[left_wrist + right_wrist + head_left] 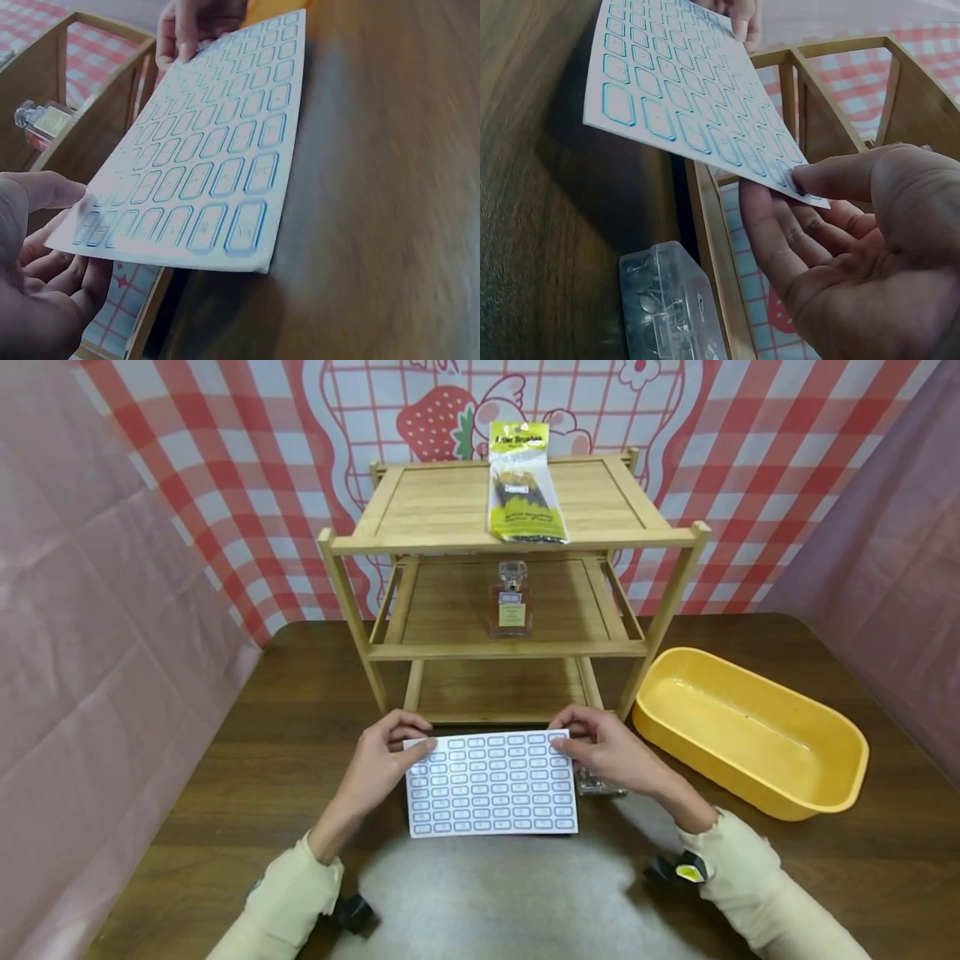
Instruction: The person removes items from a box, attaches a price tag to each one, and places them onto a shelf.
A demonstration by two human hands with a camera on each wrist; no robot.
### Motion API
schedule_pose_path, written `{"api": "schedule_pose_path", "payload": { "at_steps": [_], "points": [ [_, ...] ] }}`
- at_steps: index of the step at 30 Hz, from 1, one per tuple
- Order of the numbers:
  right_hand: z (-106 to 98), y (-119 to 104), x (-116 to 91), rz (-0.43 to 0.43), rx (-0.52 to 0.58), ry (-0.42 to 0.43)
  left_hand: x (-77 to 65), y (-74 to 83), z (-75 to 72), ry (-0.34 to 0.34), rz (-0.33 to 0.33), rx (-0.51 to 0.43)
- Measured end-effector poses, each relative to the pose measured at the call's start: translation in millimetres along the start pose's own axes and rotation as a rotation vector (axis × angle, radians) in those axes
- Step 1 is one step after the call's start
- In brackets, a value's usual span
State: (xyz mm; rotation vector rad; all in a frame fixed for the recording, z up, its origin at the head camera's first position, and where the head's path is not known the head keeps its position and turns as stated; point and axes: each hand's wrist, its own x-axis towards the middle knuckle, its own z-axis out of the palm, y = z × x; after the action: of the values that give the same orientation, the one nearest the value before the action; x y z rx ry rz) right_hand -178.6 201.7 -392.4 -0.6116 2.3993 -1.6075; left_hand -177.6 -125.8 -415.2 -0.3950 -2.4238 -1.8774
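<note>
A white sheet of blue-framed labels (491, 785) is held up above the table, between both hands. My left hand (381, 762) pinches its upper left corner, thumb on the printed face and fingers behind. At the upper right corner my right hand (611, 750) pinches it the same way. The left wrist view shows the label sheet (202, 150) tilted, with the left thumb on its corner. In the right wrist view a clear plastic box (671, 304) with small items inside lies on the table below the right hand; the head view shows only part of it.
A three-tier wooden shelf (510, 651) stands just behind the hands. On its top lies a packet of artist brushes (525, 485), and a perfume bottle (512, 602) stands on the middle tier; both bear a small label. To the right sits a yellow basin (750, 735).
</note>
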Motion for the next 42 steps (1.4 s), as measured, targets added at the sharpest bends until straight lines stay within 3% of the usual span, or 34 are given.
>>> {"api": "schedule_pose_path", "payload": {
  "at_steps": [6, 12, 24, 33, 42],
  "points": [
    [-4, -3, -5, 0.021, 0.032, 0.026, -0.8, 4.1, 1.9, -0.054, -0.105, -0.108],
    [-5, -4, -9, 0.015, 0.051, 0.03, -1.3, 7.6, 7.8, -0.059, -0.174, -0.201],
    [-6, -4, -15, 0.013, 0.031, 0.024, -5.8, 12.7, 13.2, -0.06, -0.215, -0.316],
    [11, -15, -17, -0.177, -0.179, 0.275, -8.2, 16.5, 16.7, -0.04, -0.167, -0.382],
    [39, -25, -9, -0.505, -0.32, 0.266, -10.5, 20.4, 21.9, -0.044, -0.145, -0.395]
  ]
}}
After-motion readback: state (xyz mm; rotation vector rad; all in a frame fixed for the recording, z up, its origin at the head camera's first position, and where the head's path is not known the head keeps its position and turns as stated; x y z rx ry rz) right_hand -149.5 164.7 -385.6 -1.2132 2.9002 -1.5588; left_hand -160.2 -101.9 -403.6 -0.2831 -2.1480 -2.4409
